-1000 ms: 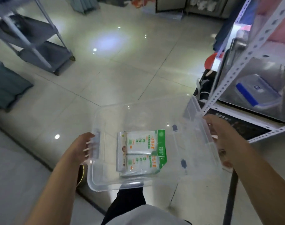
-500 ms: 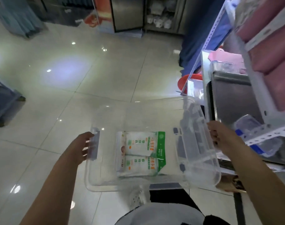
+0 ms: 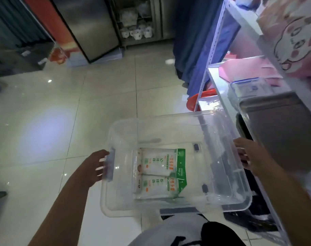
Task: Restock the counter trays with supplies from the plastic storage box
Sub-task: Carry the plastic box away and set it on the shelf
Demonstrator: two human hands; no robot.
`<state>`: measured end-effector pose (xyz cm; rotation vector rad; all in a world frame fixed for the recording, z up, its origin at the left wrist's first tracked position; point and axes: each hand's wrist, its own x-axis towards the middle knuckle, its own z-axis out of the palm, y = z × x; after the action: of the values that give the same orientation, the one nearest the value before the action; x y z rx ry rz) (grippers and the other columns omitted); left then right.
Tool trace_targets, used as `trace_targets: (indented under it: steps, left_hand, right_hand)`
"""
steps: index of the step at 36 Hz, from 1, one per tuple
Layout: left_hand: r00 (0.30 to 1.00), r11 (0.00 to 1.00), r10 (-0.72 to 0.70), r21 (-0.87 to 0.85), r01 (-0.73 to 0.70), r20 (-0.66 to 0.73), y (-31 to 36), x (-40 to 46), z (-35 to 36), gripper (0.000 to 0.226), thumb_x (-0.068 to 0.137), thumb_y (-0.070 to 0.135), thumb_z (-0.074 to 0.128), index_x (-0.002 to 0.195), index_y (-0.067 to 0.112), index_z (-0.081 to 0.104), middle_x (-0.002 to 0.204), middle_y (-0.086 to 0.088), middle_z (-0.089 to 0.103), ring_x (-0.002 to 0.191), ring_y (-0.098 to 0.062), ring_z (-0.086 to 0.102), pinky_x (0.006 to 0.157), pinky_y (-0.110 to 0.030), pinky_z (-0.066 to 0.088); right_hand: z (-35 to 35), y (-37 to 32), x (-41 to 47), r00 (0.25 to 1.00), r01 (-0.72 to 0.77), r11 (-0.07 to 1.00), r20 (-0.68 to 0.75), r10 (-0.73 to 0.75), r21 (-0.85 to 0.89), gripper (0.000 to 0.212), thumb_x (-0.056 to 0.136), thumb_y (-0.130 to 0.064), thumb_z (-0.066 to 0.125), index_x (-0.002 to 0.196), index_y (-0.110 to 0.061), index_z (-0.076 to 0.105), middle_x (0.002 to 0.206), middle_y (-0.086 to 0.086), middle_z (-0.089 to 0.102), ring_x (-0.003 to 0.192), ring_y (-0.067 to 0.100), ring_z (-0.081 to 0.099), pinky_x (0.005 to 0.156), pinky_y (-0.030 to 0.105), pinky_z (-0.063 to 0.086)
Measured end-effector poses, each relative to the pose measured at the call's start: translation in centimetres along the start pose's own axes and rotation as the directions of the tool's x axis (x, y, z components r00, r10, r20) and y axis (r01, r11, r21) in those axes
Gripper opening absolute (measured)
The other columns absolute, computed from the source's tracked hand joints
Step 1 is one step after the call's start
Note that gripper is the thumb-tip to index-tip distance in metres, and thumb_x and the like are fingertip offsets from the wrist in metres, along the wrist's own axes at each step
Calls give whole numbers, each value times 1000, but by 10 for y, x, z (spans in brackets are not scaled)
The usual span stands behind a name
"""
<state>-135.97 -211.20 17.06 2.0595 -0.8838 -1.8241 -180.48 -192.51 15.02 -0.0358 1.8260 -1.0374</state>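
Head view: clear rectangular plastic storage box (image 3: 222,183) held by left hand (image 3: 93,167) at 9 o'clock and right hand (image 3: 248,155) at 3 o'clock, both gripping its end handles. White-and-green supply packets (image 3: 160,173) lie flat inside.

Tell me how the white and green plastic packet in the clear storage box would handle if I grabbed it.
The white and green plastic packet looks soft and pillowy, so probably floppy and light. Its glossy film may be slippery. Lying loose in the clear storage box, it could slide if tilted.
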Motion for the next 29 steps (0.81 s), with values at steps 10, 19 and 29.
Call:
trace_targets:
  steps: [10,19,29]
  left_hand:
    - [997,986,66,151,-73,50,179,113,47,20,88,32,61,103,19,60,99,-9,59,72,-23,55,62,-31,46]
    - [980,865,31,487,-124,195,310,252,155,13,91,28,57,96,16,59,85,-6,57,67,-21,50,59,-30,40]
    - [891,549,-77,765,-337,447,364,421,297,16,88,26,60,98,14,63,87,-5,57,71,-23,53,70,-31,43]
  right_hand:
    - [49,-73,71,994,-4,983,-108,24,183,19,86,-29,61,95,-12,65,89,9,64,75,26,54,74,37,42]
    - [93,-63,123,885,-99,858,-350,308,504,16,88,-28,62,76,-18,61,57,1,56,50,18,49,56,29,44]
    - [201,-31,165,556,-152,554,-392,733,819,10,88,-20,63,92,-11,64,81,8,58,66,24,53,61,31,45]
